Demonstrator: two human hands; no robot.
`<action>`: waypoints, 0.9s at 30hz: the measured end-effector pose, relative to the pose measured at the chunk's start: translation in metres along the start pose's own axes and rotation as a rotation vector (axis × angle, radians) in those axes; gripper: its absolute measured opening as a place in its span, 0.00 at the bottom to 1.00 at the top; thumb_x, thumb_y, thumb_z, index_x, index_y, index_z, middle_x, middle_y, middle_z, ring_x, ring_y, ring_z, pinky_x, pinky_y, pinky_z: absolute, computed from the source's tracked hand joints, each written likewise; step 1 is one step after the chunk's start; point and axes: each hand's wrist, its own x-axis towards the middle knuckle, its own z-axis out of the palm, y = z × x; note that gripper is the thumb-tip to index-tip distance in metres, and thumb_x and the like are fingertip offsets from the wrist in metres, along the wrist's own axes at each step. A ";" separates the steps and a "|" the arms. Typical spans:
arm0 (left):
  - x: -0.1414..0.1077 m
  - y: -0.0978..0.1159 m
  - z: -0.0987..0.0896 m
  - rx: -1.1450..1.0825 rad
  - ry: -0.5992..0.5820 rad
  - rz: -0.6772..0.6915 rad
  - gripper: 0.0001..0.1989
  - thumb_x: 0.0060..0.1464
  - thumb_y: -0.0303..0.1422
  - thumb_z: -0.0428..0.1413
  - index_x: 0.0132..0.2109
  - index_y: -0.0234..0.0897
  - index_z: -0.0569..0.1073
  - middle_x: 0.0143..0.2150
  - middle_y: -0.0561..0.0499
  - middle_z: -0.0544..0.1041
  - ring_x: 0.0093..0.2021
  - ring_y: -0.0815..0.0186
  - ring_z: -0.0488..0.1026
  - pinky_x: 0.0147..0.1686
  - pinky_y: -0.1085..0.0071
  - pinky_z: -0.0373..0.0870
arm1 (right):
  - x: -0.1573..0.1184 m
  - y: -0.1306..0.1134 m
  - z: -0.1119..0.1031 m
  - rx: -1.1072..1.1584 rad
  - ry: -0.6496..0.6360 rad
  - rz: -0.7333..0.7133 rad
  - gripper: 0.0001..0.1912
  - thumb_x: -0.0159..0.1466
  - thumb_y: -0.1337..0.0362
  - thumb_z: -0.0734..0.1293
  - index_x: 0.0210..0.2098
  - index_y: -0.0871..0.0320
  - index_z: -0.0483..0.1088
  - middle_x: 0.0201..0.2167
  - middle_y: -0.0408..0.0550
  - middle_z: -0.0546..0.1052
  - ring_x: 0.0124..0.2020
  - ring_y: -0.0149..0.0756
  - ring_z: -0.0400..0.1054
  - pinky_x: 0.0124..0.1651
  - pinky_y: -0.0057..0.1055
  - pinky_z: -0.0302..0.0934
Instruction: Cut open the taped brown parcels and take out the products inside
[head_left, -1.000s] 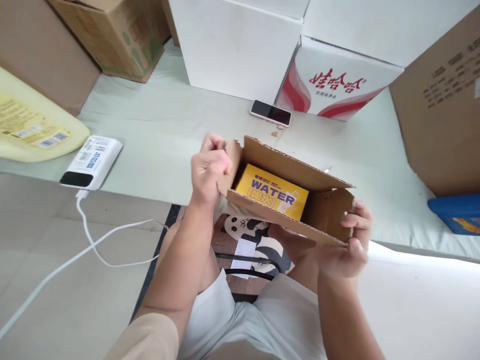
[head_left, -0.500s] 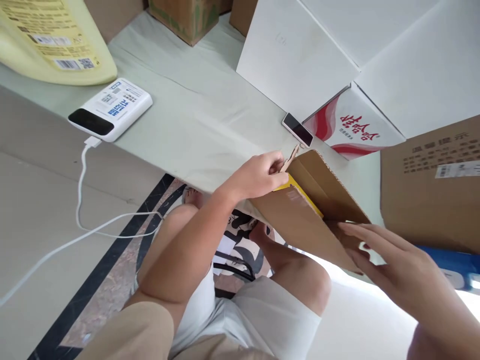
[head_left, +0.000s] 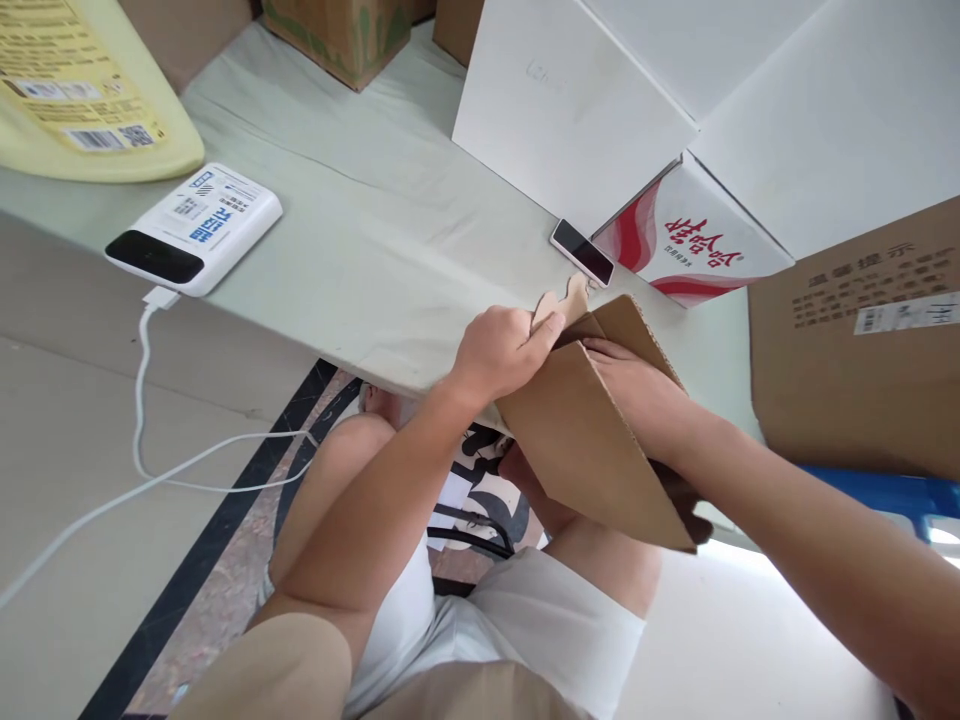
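The open carton [head_left: 585, 450] is located at the near edge of the table [head_left: 360, 260], right of the scene's centre. It sits at an angle, its left end farther from the person than its right end, and its near side wall overlaps the view of the person's right thigh [head_left: 600, 560]. Whether the carton rests on the table cannot be determined.

The left hand [head_left: 491, 352] grips the torn end flap [head_left: 574, 295] at the carton's left end, thumb on the near side and fingers curled behind. The right hand [head_left: 637, 388] enters the carton through the open top, with the fingers extended toward the left end. The fingertips are partly hidden by the near side wall; whether this hand is closed on anything cannot be determined.

A small device with a black screen [head_left: 582, 252] lies on the table just beyond the end flap. Behind it stand a white box [head_left: 570, 110] and, to the right, a red-and-white printed box [head_left: 694, 240]. A large brown carton [head_left: 855, 370] stands at the right, with a blue object [head_left: 885, 490] at its near side. At the left, a white device with a black panel [head_left: 199, 230] lies near a yellow bottle [head_left: 97, 100]. A white cable [head_left: 142, 385] connects to the device's near end and hangs below the table edge.
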 end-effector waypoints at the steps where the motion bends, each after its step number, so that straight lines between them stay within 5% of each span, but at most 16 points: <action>1: 0.000 0.000 0.000 0.006 0.022 0.012 0.28 0.65 0.45 0.47 0.19 0.42 0.48 0.18 0.55 0.52 0.21 0.69 0.52 0.27 0.65 0.49 | -0.005 0.001 0.000 -0.032 0.007 -0.019 0.16 0.69 0.66 0.63 0.53 0.53 0.75 0.49 0.52 0.81 0.53 0.46 0.75 0.67 0.51 0.62; 12: 0.005 -0.002 0.008 -0.003 0.181 0.069 0.28 0.63 0.44 0.51 0.17 0.41 0.52 0.18 0.56 0.51 0.22 0.70 0.51 0.28 0.65 0.48 | -0.061 -0.008 -0.037 -0.322 0.188 -0.001 0.14 0.70 0.72 0.59 0.51 0.56 0.70 0.44 0.50 0.81 0.45 0.42 0.75 0.49 0.41 0.56; 18: 0.012 -0.008 0.002 -0.096 0.330 0.058 0.29 0.62 0.45 0.52 0.18 0.41 0.49 0.17 0.57 0.47 0.21 0.71 0.47 0.25 0.66 0.46 | -0.103 -0.006 -0.027 -0.289 0.137 0.040 0.10 0.68 0.73 0.60 0.46 0.55 0.68 0.37 0.46 0.80 0.36 0.37 0.74 0.46 0.37 0.56; 22: 0.015 -0.008 0.001 -0.178 0.266 0.056 0.30 0.59 0.46 0.55 0.19 0.41 0.48 0.17 0.57 0.46 0.22 0.71 0.45 0.23 0.67 0.44 | -0.108 -0.002 -0.020 -0.273 0.143 0.071 0.24 0.64 0.75 0.62 0.58 0.55 0.66 0.49 0.52 0.80 0.49 0.43 0.75 0.47 0.37 0.60; 27: 0.017 -0.010 0.004 -0.197 0.258 0.026 0.29 0.58 0.45 0.56 0.20 0.42 0.47 0.19 0.57 0.44 0.22 0.70 0.44 0.21 0.67 0.43 | -0.078 0.008 -0.025 -0.317 0.108 -0.055 0.38 0.59 0.75 0.64 0.68 0.53 0.60 0.70 0.55 0.68 0.71 0.52 0.60 0.66 0.52 0.57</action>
